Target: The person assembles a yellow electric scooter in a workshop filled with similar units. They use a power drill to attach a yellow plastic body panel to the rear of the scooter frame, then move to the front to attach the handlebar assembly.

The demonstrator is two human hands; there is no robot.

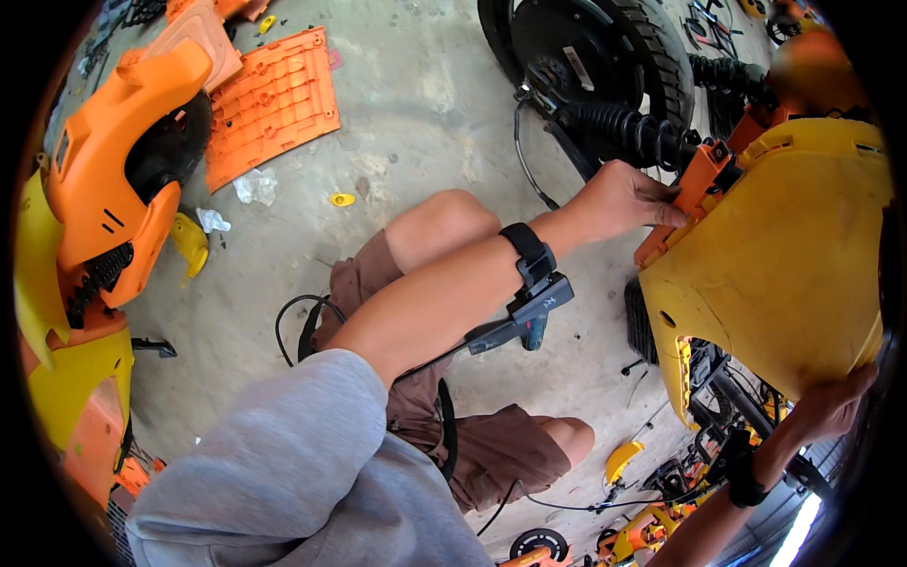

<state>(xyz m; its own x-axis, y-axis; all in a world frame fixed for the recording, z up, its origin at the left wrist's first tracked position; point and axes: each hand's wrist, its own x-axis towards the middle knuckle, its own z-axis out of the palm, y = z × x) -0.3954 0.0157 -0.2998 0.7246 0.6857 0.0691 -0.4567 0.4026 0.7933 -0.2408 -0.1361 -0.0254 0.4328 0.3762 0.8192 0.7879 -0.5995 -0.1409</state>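
My left hand (619,200) reaches far right with thumb and fingers pinched on the edge of an orange frame piece (701,180). Beside it is a large yellow body panel (770,255), scuffed and curved, on an orange vehicle. My right hand (836,408) is closed around the panel's lower right edge; part of its fingers is hidden. Just beyond the left hand, a black coil-spring shock absorber (619,125) runs toward a wheel (557,47) with a knobbly tyre. From the hub hangs a black cable (521,156), its end near my left wrist.
At left stands another orange vehicle body (123,123). A ribbed orange panel (274,104), clear plastic scraps (255,186) and a small yellow piece (342,199) lie on the concrete floor. A teal-and-black tool (535,333) is partly hidden below my left wrist. A yellow part (622,461) lies lower right.
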